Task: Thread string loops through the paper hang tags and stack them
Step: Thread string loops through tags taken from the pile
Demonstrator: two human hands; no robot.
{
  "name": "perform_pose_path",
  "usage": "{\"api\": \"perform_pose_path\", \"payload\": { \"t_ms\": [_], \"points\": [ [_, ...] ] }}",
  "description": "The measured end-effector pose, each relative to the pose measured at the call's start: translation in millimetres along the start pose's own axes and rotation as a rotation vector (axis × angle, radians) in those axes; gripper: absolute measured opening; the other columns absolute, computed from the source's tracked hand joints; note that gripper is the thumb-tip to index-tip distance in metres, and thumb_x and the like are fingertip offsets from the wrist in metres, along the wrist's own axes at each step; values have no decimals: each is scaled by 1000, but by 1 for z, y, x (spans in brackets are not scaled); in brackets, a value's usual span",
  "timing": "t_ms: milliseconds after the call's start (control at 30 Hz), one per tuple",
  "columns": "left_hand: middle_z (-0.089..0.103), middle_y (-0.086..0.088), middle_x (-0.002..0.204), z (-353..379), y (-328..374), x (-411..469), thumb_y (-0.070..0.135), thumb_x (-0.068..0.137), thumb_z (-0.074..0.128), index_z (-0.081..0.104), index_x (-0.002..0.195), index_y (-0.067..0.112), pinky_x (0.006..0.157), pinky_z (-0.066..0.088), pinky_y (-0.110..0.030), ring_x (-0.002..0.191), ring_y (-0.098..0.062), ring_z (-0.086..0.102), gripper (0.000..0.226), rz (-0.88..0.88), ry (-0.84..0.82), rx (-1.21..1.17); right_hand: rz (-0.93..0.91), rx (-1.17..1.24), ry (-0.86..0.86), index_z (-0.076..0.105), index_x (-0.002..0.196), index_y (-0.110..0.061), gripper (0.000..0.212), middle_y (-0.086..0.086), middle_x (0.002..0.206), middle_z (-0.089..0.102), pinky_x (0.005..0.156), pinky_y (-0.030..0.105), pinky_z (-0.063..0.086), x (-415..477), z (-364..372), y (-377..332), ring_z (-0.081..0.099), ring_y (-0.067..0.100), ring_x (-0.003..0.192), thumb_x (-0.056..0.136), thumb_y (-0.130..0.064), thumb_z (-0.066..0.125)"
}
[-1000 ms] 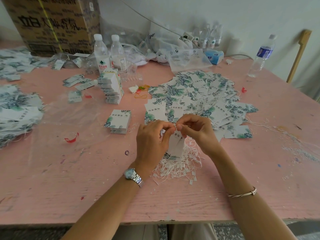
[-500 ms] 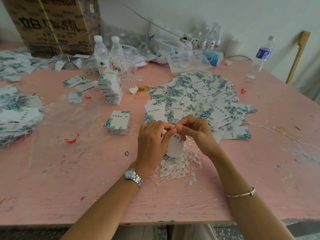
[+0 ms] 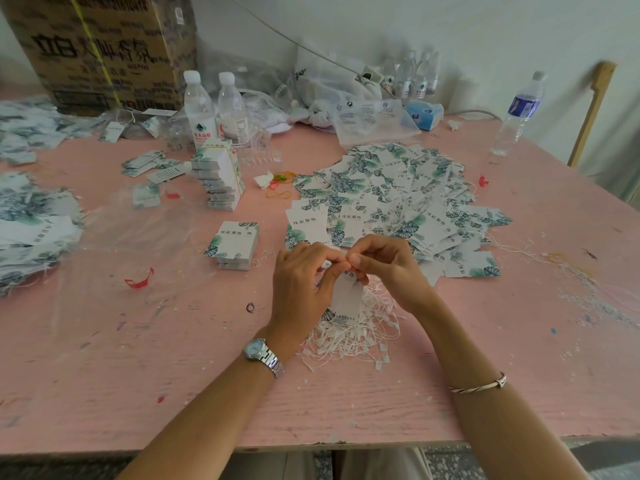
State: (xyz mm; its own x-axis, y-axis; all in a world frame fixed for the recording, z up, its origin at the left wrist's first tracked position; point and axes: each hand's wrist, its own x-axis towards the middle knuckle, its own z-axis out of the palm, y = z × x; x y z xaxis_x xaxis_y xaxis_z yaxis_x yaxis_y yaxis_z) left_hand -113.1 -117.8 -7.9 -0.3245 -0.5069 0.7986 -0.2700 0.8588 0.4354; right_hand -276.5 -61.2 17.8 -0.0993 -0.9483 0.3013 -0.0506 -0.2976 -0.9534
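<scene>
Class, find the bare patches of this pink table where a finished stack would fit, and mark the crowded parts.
Bare: near-left, between the red clip and the table's front edge; near-right, right of the right hand. Crowded: string pile under the held hang tag, loose tags mid-table, bottles at back.

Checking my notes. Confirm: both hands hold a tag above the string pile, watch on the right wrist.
Wrong wrist: the head view shows the watch on the left wrist. The left hand and right hand do hold a tag above the string pile.
</scene>
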Motion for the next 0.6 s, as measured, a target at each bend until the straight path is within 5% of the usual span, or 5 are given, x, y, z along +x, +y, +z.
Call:
{"api": "perform_pose_path", "payload": {
  "t_ms": [400,600],
  "points": [
    [68,8,100,-1,6,4,40,96,61,69,109,15,82,36,-20,89,-2,50,29,-81,20,-24,23,214,15,70,89,-7,6,5,75,67,58,22,46,0,-6,-3,57,14,62,89,-10,64],
    [71,3,114,-1,5,4,25,105,43,67,126,13,83,35,-27,104,-17,57,34,-3,-54,105,10,517,40,74,86,-13,7,2,77,67,63,16,47,0,-16,-9,56,8,64,84,-13,67]
  ]
}}
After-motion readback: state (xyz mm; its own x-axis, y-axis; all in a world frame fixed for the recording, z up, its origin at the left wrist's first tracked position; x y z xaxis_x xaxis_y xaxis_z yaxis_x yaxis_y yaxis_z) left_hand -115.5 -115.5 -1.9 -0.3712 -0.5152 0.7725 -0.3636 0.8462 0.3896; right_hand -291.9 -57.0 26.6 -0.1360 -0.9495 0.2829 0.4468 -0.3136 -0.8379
